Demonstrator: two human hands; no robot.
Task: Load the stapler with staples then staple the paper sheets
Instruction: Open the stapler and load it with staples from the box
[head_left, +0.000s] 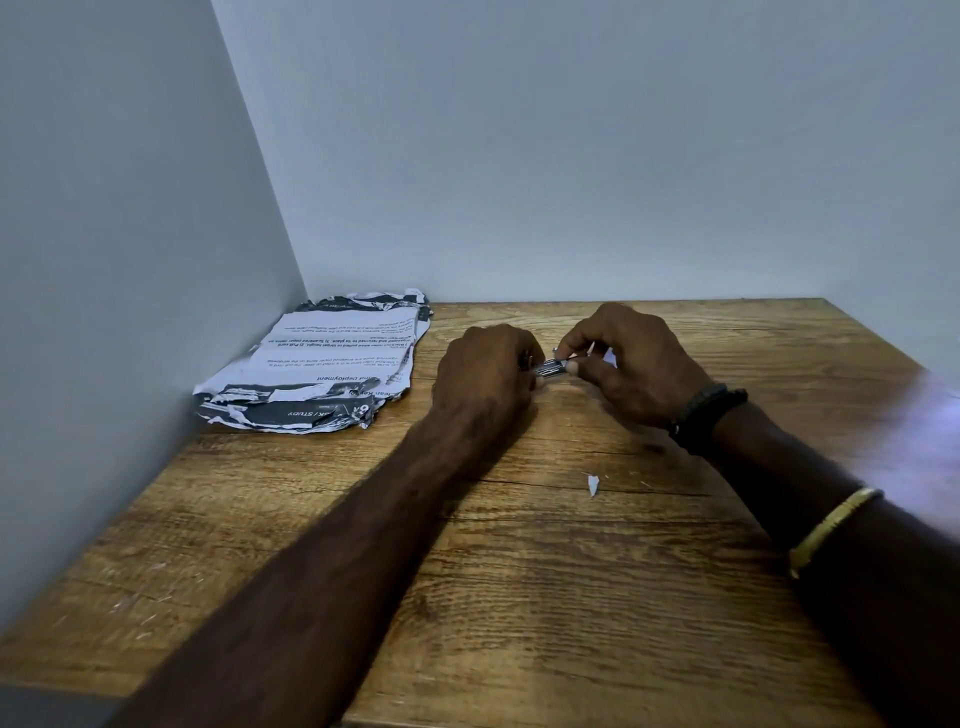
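Note:
A small metal stapler (550, 368) is held between both hands above the far middle of the wooden table (519, 571). My left hand (483, 379) grips its left end, most of which is hidden by the curled fingers. My right hand (628, 364) pinches the right end between thumb and fingertips. Whether staples are inside I cannot tell. A stack of torn printed paper sheets (322, 364) lies at the table's far left corner, against the wall.
Grey walls close the table's left and far sides. A small white paper scrap (592, 484) lies on the wood near my right forearm. The table's right edge runs behind my right arm.

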